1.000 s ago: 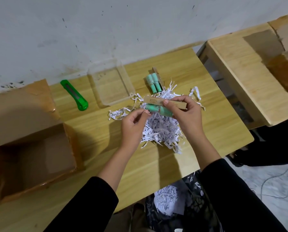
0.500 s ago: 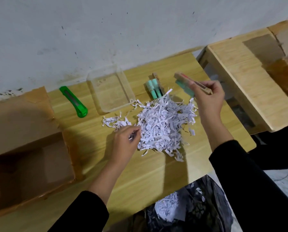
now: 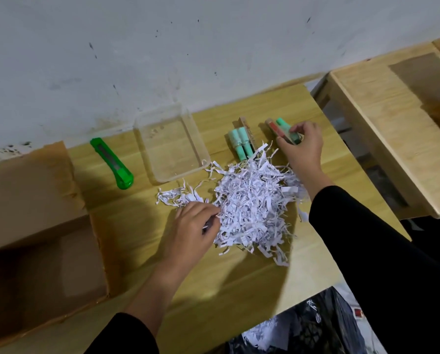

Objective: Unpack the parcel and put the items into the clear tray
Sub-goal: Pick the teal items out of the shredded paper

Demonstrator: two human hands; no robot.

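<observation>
I see a pale wooden bench pushed against a scuffed white wall, with a second wooden table standing just to its right. At the bench's left end an open cardboard box sits with its flaps spread. A green box cutter lies between the box and the clear tray, which is near the wall with nothing in it that I can make out. A loose heap of white shredded paper covers the middle of the bench. A black bag holding more shreds shows below the front edge.

Beyond the heap, just right of the tray, lies a pack of mint-green tubes on a brown card backing, its near end tucked under the shreds. My right hand grips a second pack of the same sort, low at the bench surface right of the first. My left hand has its fingers curled into the heap's left edge, pinching strips.
</observation>
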